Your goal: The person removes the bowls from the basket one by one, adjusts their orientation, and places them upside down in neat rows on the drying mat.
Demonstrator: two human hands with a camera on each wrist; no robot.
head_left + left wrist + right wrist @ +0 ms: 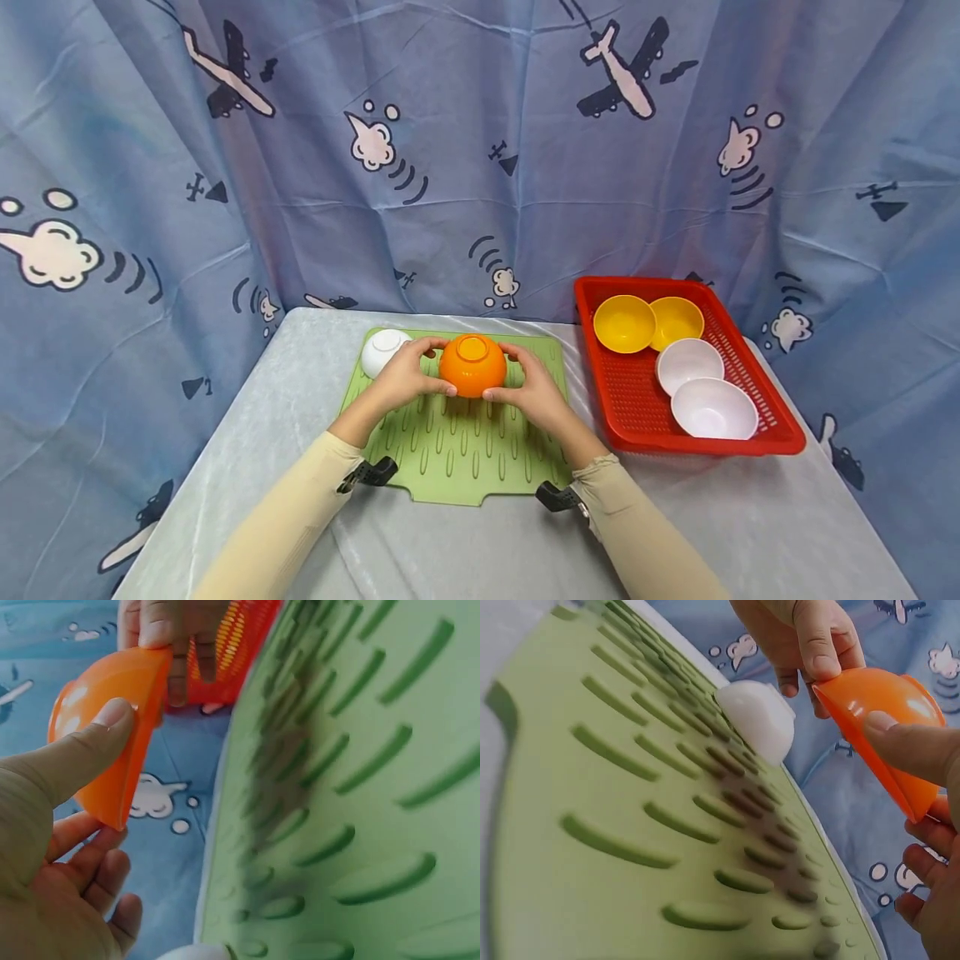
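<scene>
An orange bowl [472, 371] is upside down, held above the green drying mat [457, 450]. My left hand [405, 375] pinches its left side, thumb on the outer wall and fingers at the rim. On the opposite side my right hand [532, 387] grips it the same way. Both wrist views show a gap between the orange bowl [109, 735] and the ridged mat. A white bowl [384, 352] lies upside down on the mat's back left corner, just beyond my left hand; the right wrist view shows this white bowl [757, 720] too.
To the right stands a red basket [615, 400] with two yellow bowls [624, 323] at its back and two white bowls [715, 408] at its front, openings up. A pale cloth covers the table [255, 417]. Behind hangs a blue curtain [450, 167] with airplane prints.
</scene>
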